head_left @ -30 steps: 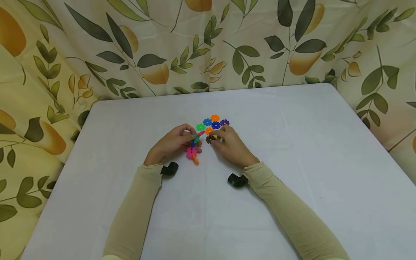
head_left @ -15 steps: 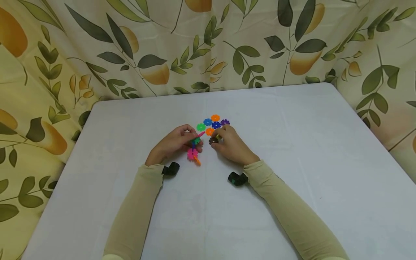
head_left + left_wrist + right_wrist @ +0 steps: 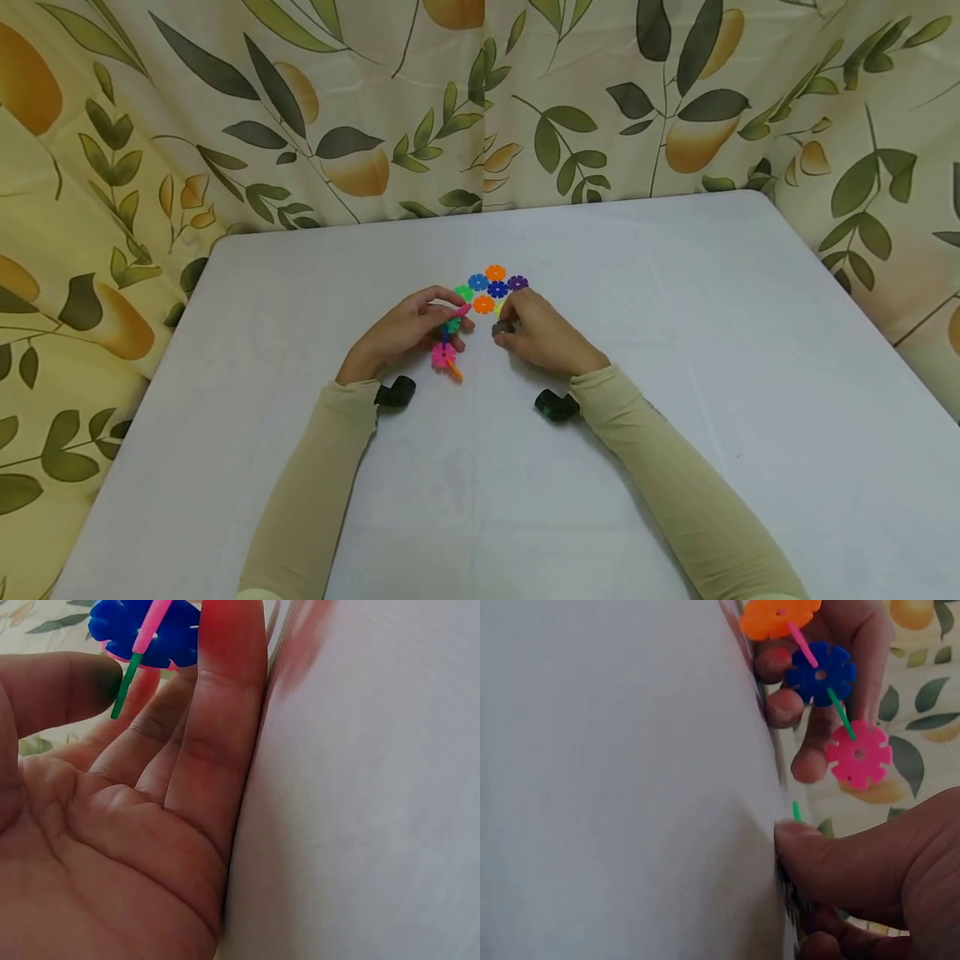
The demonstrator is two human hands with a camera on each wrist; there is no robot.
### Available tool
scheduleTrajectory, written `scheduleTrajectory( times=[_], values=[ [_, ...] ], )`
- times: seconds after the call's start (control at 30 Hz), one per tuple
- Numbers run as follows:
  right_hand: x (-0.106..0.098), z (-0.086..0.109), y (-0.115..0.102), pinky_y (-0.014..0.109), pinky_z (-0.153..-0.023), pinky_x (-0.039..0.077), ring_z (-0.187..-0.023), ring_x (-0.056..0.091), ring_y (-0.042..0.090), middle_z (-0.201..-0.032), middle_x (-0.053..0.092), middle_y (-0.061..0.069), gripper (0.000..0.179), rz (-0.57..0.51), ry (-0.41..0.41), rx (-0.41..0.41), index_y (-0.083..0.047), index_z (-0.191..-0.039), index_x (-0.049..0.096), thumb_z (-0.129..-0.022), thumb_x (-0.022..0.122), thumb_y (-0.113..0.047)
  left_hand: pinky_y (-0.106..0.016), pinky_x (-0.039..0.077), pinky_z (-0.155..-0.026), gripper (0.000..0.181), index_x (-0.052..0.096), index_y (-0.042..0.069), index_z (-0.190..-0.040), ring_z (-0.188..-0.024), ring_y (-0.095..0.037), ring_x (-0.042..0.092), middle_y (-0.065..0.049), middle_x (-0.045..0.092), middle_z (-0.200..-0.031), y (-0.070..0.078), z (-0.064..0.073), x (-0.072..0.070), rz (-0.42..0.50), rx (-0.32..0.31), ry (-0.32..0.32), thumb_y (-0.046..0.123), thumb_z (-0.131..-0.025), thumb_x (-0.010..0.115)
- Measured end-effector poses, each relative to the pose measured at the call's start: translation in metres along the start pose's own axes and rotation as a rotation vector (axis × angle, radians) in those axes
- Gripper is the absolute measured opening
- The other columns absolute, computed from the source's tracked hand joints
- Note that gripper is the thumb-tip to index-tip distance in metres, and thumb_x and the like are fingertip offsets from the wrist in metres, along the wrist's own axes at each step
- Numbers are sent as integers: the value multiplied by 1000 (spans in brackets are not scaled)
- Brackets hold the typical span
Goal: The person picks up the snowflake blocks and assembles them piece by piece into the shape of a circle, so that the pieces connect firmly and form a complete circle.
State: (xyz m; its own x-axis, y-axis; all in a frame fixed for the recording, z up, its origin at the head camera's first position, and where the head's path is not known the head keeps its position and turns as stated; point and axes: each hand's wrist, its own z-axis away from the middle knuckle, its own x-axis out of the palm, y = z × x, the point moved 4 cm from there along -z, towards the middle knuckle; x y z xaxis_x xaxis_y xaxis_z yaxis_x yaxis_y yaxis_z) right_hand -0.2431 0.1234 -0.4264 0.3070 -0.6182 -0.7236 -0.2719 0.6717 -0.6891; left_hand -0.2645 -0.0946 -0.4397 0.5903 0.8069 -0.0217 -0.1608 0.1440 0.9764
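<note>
"Pink is tipping the far end of the chain [image 3: 445, 349], I'm seeing. What are the hands doing?"

"The left hand [image 3: 401, 335] is pinching it by the green piece [image 3: 453, 323]. The right hand [image 3: 553, 333] is pinching the brown disc [image 3: 502, 330], just right of the chain. I'm not telling whether the chain's near end is touching the bench [image 3: 472, 475]."

"How would you be handling that disc?"

"I'd be gripping it low on its rim; the fingers are hiding much of it, and its slots are probably wanting to be bare. I'd be steadying the chain close to its pink tip and pushing straight, since twisting could be loosening the other joints."

"And room?"

"Loose discs are crowding the spot just beyond the chain: the green one [image 3: 464, 292], the orange one [image 3: 483, 305], and the yellow one [image 3: 499, 310] peeking out by the right fingers. A low sweep could be scattering them. Free room is lying on the chain's near side, between the forearms. The bench's far edge is running well beyond the chain, so nothing is nearing a drop."
</note>
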Motion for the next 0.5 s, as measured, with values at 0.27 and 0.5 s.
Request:
scheduleTrajectory(
  times=[0.27, 0.5],
  values=[
    [-14, 1, 8, 42, -85, 54, -92, 60, 29, -99, 66, 12, 17, -46, -10, -10, 3, -113, 65, -99, 73, -2, -32, 57, -93, 32, 55, 2, -143, -97, -27, 71, -20, 74, -123, 0, -1, 0, -29, 0, -5, 18, -116, 48],
    [-33, 4, 26, 37, -78, 49, -87, 58, 27, -94, 68, 10, 7, -98, 19, 44, -1, -103, 71, -104, 66, -6, -33, 56, -96, 39, 65, 3, -142, -113, -26, 69, -13, 75, -121, -1, -3, 0, -96, -62, 10, 28, -113, 59]
  ],
)
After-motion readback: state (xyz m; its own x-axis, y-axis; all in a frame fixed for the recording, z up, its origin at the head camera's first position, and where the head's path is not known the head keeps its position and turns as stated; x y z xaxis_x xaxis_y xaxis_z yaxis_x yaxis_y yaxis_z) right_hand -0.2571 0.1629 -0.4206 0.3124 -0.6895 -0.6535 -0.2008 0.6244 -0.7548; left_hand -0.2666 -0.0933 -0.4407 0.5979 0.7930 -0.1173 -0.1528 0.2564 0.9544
